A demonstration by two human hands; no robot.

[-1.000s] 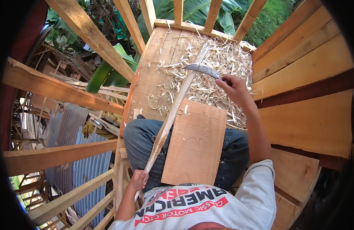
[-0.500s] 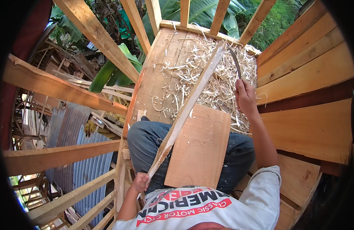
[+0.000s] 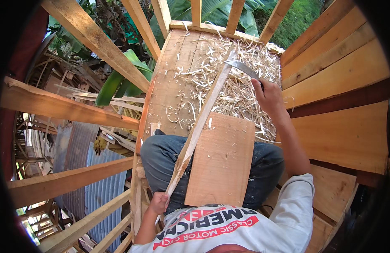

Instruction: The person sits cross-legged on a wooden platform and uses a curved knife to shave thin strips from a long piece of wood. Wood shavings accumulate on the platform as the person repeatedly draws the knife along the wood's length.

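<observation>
A long, pale wooden stick (image 3: 200,122) slants across my lap, its far end over the shavings. My left hand (image 3: 158,203) is wrapped round its near end, beside my left hip. In my right hand (image 3: 269,96) is a curved knife (image 3: 244,67); its handle is hidden in the fist. The blade reaches left to the stick near its far end and appears to touch it. Under the stick, a flat rectangular wooden board (image 3: 222,162) lies across my legs, with a few small chips on it.
Curled wood shavings (image 3: 241,95) cover much of the plank floor (image 3: 171,80) ahead. Wooden slats (image 3: 93,40) fence the left and far sides; overlapping planks (image 3: 338,139) wall the right. Corrugated metal sheets (image 3: 103,181) and scrap timber lie beyond, at lower left.
My right hand has turned the knife, so its blade has swung from upright beside the stick's tip leftward to the stick. The stick's far end has shifted slightly left and nearer.
</observation>
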